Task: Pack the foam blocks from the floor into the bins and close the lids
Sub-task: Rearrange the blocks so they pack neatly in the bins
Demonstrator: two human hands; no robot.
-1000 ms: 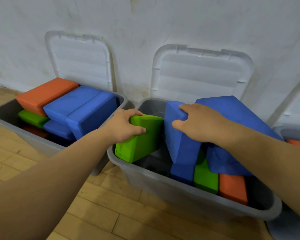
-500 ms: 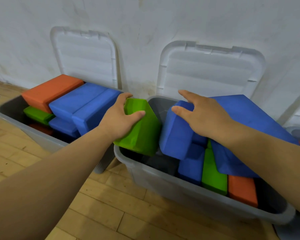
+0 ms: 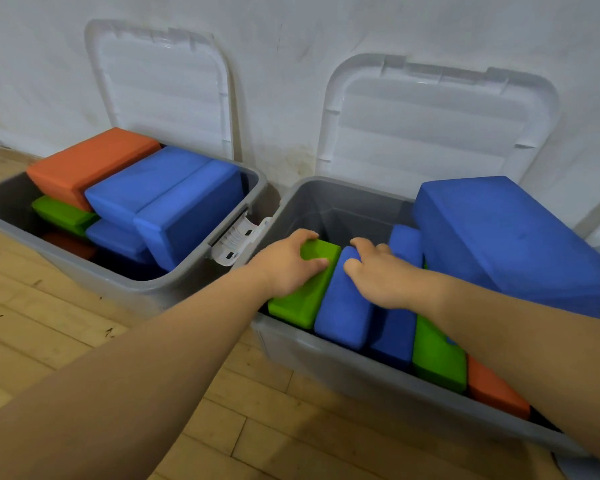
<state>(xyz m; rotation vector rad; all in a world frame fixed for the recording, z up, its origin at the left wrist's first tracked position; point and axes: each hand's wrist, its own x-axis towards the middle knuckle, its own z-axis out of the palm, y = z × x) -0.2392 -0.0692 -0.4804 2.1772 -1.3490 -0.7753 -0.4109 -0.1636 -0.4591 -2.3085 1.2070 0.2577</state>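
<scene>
Lowering green block [image 3: 303, 289] into bin [image 3: 326, 351], left hand [image 3: 288, 268] gripping

Open pocket: right bin [image 3: 340, 209], back left.
I see a big blue block [image 3: 506, 237] leaning over its right end, blocks [image 3: 437, 358] packing its front, and the left bin [image 3: 136, 285] heaped above its rim.
</scene>
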